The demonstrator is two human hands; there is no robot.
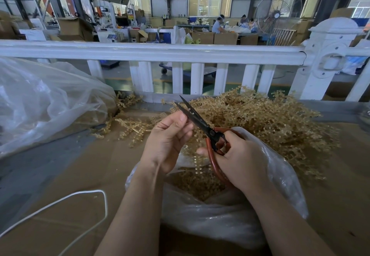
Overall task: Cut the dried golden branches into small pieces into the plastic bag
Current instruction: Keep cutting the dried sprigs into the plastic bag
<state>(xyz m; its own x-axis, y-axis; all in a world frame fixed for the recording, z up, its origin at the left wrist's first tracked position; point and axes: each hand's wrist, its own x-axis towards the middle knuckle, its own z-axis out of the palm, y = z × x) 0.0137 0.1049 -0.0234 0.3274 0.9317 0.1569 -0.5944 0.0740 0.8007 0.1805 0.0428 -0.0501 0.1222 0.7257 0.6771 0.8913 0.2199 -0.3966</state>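
Head view of a cutting station on a cardboard-covered worktop (84,167). The right hand (243,162) holds a pair of scissors (202,126) by the red handles, fingers curled through and around the loops; this grip is firm on the handles, and the dark blades stand slightly parted, pointing up and away from the wrist. The left hand (167,138) sits just beside the right-hand grip, its thumb and forefinger pinching the lower blade near mid-length, the other fingers curled loosely. Whether a sprig is caught between the blades cannot be told.

Directly below both grips lies an open plastic bag (220,219), its mouth turned up, holding small cut golden pieces (197,183). Beyond the scissor tips and off to the right-hand side lies a heap of dried golden branches (266,119), uncut. A few loose sprigs (130,127) lie beyond the left-hand grip. Farther out on that side rests a large clear bag (46,103). A white cord (80,197) loops across the worktop near the left forearm. A white railing (180,52) borders the far edge.
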